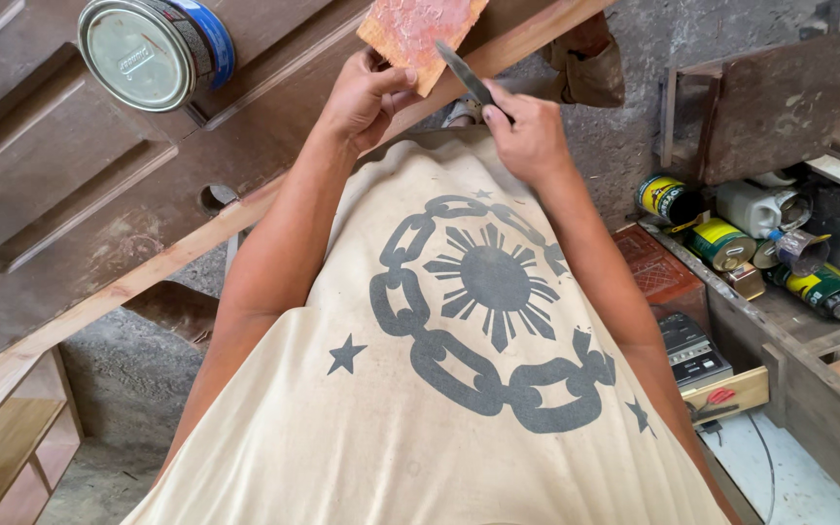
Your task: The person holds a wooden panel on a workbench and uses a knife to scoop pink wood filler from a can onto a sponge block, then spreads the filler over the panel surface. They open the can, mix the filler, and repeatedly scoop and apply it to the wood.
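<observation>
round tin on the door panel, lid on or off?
On. The round tin lies tipped toward the camera on the wooden door, its pale lid covering the whole face; no contents show.

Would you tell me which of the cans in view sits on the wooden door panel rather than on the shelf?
The large round tin with the blue band, upper left on the door panel; the yellow-and-green cans lie jumbled on the right-hand shelf.

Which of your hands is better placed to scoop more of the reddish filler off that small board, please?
The right hand, probably: it already grips the putty knife, whose blade tip lies against the small board smeared with reddish filler. The left hand is occupied holding that board by its lower edge.
</observation>
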